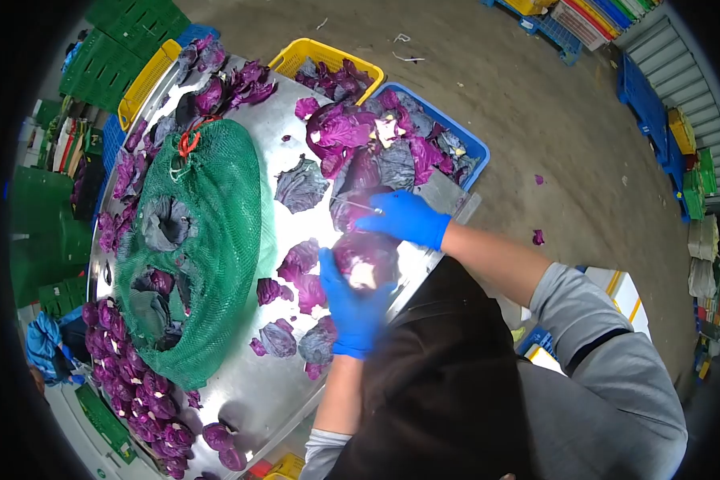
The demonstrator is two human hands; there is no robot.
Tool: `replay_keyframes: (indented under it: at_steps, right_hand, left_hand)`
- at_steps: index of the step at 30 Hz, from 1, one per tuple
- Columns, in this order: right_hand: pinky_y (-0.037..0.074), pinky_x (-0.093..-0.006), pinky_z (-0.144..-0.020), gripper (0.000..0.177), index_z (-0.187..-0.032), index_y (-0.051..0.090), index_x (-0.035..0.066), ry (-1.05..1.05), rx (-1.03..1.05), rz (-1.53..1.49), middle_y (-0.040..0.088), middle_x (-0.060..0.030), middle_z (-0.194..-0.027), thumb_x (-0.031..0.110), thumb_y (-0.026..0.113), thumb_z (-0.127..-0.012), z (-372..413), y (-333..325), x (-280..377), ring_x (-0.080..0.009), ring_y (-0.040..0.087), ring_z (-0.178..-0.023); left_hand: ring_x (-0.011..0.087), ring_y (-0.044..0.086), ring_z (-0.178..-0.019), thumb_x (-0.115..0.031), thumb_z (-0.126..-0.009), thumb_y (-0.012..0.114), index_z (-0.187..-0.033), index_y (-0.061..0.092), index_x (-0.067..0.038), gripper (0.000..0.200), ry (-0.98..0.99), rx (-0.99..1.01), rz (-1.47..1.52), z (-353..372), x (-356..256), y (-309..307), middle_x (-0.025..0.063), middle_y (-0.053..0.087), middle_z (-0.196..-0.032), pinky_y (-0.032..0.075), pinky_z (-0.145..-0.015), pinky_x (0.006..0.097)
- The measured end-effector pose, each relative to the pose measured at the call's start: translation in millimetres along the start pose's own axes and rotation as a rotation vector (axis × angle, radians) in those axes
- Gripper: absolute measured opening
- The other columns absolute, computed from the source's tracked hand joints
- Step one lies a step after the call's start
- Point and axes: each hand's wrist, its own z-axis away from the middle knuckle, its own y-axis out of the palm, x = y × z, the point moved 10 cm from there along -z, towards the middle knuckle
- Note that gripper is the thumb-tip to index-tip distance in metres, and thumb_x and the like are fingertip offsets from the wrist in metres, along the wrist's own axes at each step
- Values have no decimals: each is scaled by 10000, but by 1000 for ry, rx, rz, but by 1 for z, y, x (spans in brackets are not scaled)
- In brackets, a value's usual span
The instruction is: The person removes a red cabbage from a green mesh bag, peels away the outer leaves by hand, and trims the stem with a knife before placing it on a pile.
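My left hand (pixel 350 310), in a blue glove, is blurred and cups the lower side of a red cabbage (pixel 364 260) with a pale cut patch. My right hand (pixel 404 218), also gloved in blue, is closed around what looks like a thin knife (pixel 362 206), just above that cabbage. Beyond it, loose purple leaves (pixel 340 132) are piled near a blue crate (pixel 474 148). A green mesh sack (pixel 236 200) with a red tie lies on the metal table (pixel 252 380), with dark leaves showing in it.
Many trimmed red cabbages (pixel 140 400) line the table's lower left edge. A yellow crate (pixel 296 50) of leaves adjoins the far edge. Loose leaves (pixel 302 186) lie between sack and hands. Green crates (pixel 108 68) stand at upper left; blue pallets (pixel 642 100) are at right.
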Motion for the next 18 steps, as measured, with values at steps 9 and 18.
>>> replay_keyframes:
  at_steps: [9, 18]
  right_hand:
    - [505, -416, -656, 305, -964, 607, 127, -274, -111, 620, 580, -123, -1055, 346, 662, -759, 4, 21, 34, -330, 592, -909]
    - [528, -343, -721, 440, -1108, 634, 81, -315, 124, 409, 671, -150, -859, 329, 657, -745, 11, 32, 5, -273, 669, -778]
  left_hand:
    - [240, 265, -1355, -94, -590, 834, -1436, 201, 7, 1062, -164, -72, 428, 11, 28, -20, 144, 268, -1476, 215, -1119, 347]
    - [226, 277, -1342, -44, -595, 815, -1446, 184, -5, 1061, -93, 3, 402, 10, 33, -15, 129, 267, -1475, 238, -1110, 344]
